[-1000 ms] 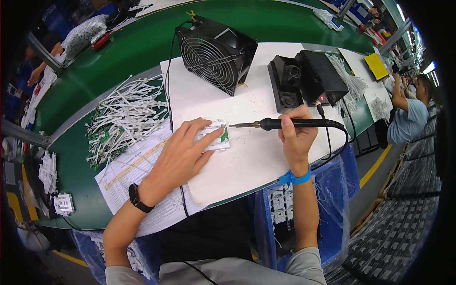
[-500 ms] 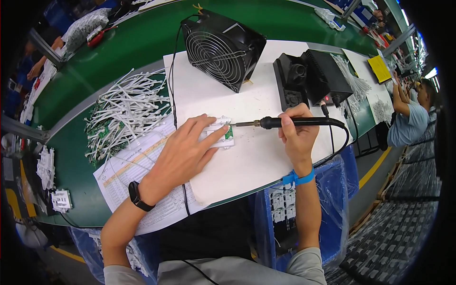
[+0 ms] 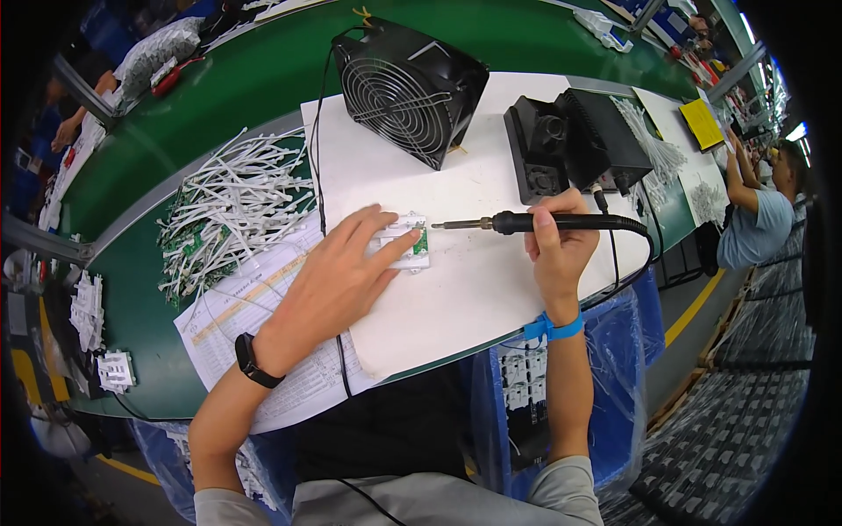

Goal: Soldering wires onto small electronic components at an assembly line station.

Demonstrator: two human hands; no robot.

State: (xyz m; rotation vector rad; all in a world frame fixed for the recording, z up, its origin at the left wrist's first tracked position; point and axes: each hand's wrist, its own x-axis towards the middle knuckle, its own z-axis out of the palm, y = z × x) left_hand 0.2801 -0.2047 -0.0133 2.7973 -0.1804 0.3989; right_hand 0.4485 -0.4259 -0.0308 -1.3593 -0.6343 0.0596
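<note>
My left hand (image 3: 338, 272) holds a small white plastic housing (image 3: 419, 262) against the white sheet. One fingertip presses beside a green circuit board (image 3: 421, 242) set in the housing; the palm and fingers hide its left part. My right hand (image 3: 563, 241) is closed round the black handle of a soldering iron (image 3: 513, 223). The iron lies nearly level, its metal tip pointing left, just right of the housing and seemingly a little apart from it. A thick black cord loops from the handle's right end.
A black fan (image 3: 408, 92) stands at the back, left of a black soldering station (image 3: 605, 140). White cables with green boards (image 3: 237, 202) pile up at left, beside printed paper (image 3: 289, 377). Blue plastic-lined bins (image 3: 605, 368) sit below the front edge. Another person (image 3: 759, 210) works at right.
The soldering iron's tip has drawn back to the right, off the circuit board, as my right hand shifted slightly right. My left hand and the housing stay nearly in place.
</note>
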